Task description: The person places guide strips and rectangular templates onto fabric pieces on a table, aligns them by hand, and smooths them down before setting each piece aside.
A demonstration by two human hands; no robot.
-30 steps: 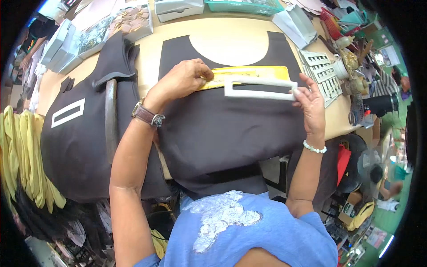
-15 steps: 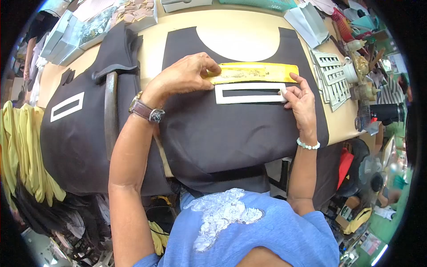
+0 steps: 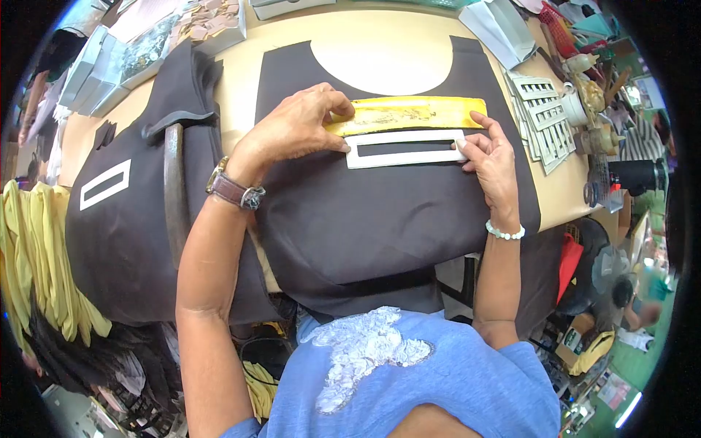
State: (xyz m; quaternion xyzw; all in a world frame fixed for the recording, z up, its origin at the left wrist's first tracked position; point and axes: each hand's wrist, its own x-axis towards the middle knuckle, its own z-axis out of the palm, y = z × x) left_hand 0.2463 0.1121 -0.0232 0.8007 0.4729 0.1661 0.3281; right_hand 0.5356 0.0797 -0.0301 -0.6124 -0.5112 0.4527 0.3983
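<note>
A yellow strip (image 3: 416, 115) with worn markings lies across a dark brown fabric panel (image 3: 380, 219) with a curved cut-out. My left hand (image 3: 310, 124) pinches the strip's left end, its thumb tip at the left edge of a white rectangular frame (image 3: 405, 158). This frame, with a long slot, sits just below the strip, nearly parallel to it. Between thumb and fingers, my right hand (image 3: 493, 164) grips the frame's right end. Its index finger rests on the strip's right end.
To the left, a hammer (image 3: 175, 182) lies on stacked dark fabric, near another white frame (image 3: 104, 184). Slotted white cards (image 3: 544, 120) are piled at right. Boxes of small parts (image 3: 212, 33) line the table's back, and yellow cloth (image 3: 44, 255) hangs at left.
The view has shifted slightly. My left thumb has come up to the white frame's left edge. Both hands otherwise keep nearly the same hold.
</note>
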